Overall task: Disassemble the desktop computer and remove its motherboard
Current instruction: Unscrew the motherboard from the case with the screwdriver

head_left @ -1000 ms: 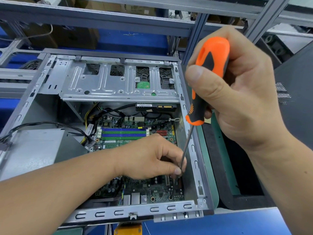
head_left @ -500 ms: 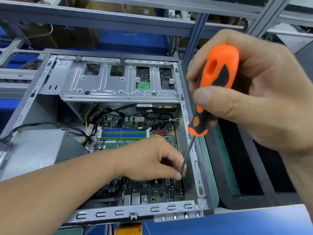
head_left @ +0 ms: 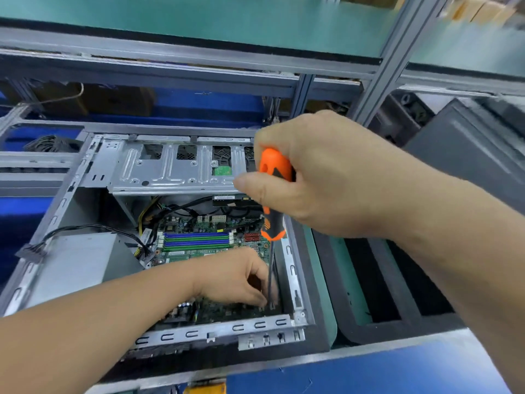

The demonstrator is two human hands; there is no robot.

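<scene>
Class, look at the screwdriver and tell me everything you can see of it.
The screwdriver has an orange, plastic-looking handle with black inlays and a thin dark metal shaft. It stands nearly upright, tip down inside the open computer case near its right wall. The right hand grips the handle; the left hand has its fingertips at the shaft's lower end, hiding the tip.

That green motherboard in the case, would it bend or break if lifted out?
The motherboard looks thin and flat, so probably fairly stiff yet slightly flexible. Its slots and small parts suggest it is fragile. Cables lying by its far edge might snag it.
</scene>
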